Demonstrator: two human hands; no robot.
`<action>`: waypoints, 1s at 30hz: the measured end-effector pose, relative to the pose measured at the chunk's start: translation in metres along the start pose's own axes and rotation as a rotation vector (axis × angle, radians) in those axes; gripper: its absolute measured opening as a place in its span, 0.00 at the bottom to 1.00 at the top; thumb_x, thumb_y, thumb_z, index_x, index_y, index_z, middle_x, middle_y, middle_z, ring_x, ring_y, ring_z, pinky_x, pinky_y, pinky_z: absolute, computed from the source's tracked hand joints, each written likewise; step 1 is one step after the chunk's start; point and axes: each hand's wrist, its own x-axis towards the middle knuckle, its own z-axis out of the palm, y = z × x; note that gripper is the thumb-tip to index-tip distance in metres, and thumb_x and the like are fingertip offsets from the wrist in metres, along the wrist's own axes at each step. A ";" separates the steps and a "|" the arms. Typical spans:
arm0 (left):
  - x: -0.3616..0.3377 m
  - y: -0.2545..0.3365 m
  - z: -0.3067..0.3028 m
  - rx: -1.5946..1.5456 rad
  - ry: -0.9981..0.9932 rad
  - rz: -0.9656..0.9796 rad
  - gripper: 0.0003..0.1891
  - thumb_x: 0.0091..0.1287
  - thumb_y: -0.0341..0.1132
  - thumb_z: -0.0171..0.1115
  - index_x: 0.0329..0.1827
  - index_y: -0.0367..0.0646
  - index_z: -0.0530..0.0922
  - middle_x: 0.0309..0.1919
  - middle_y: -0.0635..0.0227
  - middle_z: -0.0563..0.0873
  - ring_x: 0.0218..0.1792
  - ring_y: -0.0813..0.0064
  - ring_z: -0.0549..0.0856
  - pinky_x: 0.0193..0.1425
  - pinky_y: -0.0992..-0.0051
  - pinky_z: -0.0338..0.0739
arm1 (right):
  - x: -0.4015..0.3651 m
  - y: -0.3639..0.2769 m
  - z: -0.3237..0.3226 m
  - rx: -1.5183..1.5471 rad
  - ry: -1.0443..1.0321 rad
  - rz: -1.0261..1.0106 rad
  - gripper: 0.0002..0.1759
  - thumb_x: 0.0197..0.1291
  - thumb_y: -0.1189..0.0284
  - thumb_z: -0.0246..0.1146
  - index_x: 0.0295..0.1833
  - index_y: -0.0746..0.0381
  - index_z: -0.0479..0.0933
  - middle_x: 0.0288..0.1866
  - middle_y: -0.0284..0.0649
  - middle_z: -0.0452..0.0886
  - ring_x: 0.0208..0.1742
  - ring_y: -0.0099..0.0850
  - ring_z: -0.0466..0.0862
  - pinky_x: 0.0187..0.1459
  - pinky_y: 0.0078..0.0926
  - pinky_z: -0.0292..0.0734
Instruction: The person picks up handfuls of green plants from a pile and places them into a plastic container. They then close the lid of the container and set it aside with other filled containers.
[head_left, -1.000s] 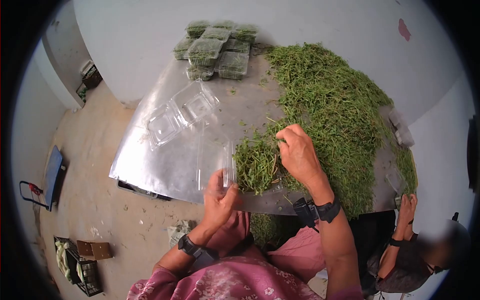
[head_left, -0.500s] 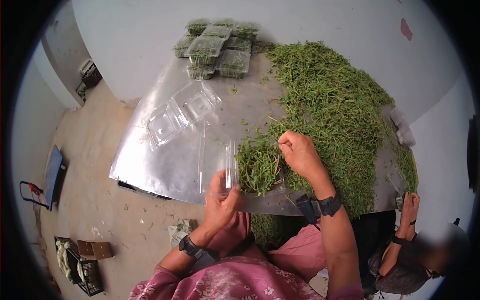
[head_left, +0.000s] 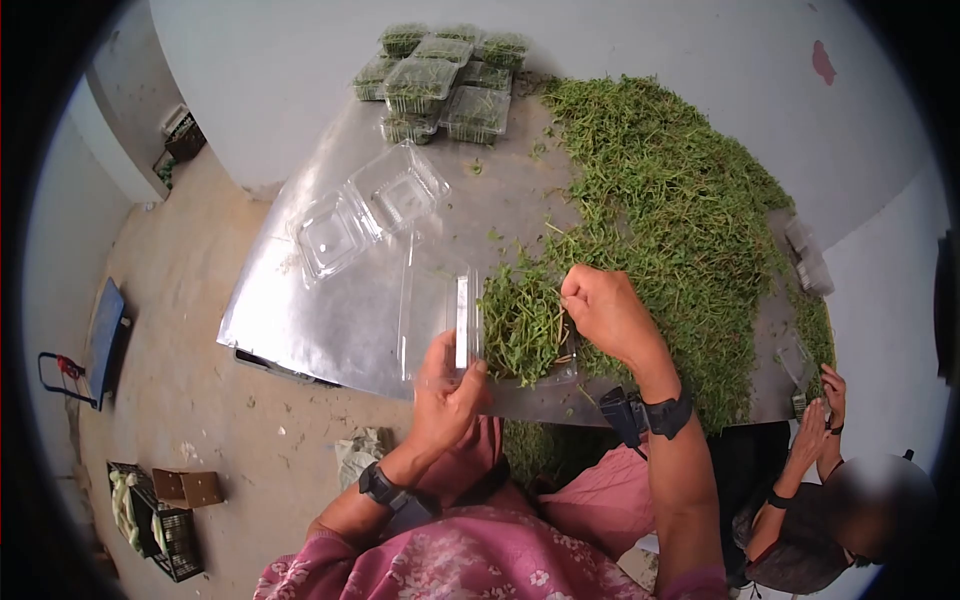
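A clear plastic clamshell box (head_left: 425, 320) lies open at the table's front edge, its lid side flat to the left. Leafy green sprigs (head_left: 522, 325) heap up in its right half, some stems sticking over the rim. My left hand (head_left: 447, 400) grips the box near its hinge, thumb and fingers closed on the plastic. At the right side of the filled half, my right hand (head_left: 612, 318) is closed in a pinch against the sprigs; what its fingertips hold is hidden. A second open clamshell box (head_left: 370, 215) lies beyond, to the left.
A big pile of loose greens (head_left: 670, 220) covers the table's right side. Filled clamshell boxes (head_left: 440, 85) are stacked at the back. More clear boxes (head_left: 808, 258) stand at the right edge. A co-worker's hands (head_left: 820, 415) are at the far right. A crate (head_left: 175, 545) sits on the floor.
The view has shifted slightly. My hands stay at the same box in nearly the same pose. The co-worker's hands, together before, are now a little apart.
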 end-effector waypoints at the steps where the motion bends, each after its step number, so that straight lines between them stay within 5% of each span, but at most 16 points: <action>1: 0.000 -0.001 0.000 0.005 0.001 -0.003 0.21 0.69 0.27 0.54 0.63 0.32 0.64 0.32 0.69 0.78 0.25 0.82 0.78 0.29 0.80 0.74 | -0.003 -0.005 0.001 -0.081 0.041 -0.040 0.03 0.55 0.80 0.62 0.32 0.67 0.74 0.27 0.44 0.78 0.27 0.37 0.80 0.30 0.35 0.74; 6: -0.001 0.000 -0.002 -0.037 -0.025 -0.039 0.20 0.70 0.28 0.56 0.63 0.35 0.65 0.38 0.70 0.77 0.30 0.85 0.76 0.31 0.82 0.73 | -0.011 -0.029 0.005 -0.284 0.041 -0.065 0.02 0.53 0.80 0.60 0.32 0.67 0.74 0.32 0.51 0.78 0.36 0.52 0.80 0.37 0.44 0.75; 13: 0.002 -0.005 0.003 -0.043 0.032 -0.008 0.20 0.69 0.26 0.55 0.62 0.33 0.64 0.28 0.71 0.78 0.23 0.82 0.78 0.26 0.81 0.72 | -0.015 -0.033 0.032 -0.507 -0.053 -0.281 0.03 0.48 0.82 0.58 0.31 0.68 0.76 0.33 0.53 0.77 0.37 0.52 0.82 0.38 0.45 0.77; 25: 0.000 0.001 0.002 0.003 0.030 -0.015 0.20 0.69 0.28 0.55 0.62 0.34 0.64 0.27 0.70 0.79 0.23 0.82 0.79 0.27 0.81 0.74 | -0.015 -0.037 0.002 -0.006 -0.078 -0.140 0.06 0.55 0.76 0.61 0.31 0.68 0.73 0.29 0.51 0.75 0.36 0.53 0.78 0.40 0.45 0.74; 30: 0.001 -0.007 0.001 -0.011 0.029 -0.009 0.20 0.69 0.27 0.55 0.62 0.35 0.65 0.28 0.71 0.78 0.24 0.83 0.78 0.27 0.82 0.74 | -0.019 -0.032 0.035 -0.259 -0.129 -0.219 0.07 0.51 0.79 0.61 0.36 0.67 0.72 0.36 0.51 0.77 0.39 0.51 0.81 0.41 0.43 0.74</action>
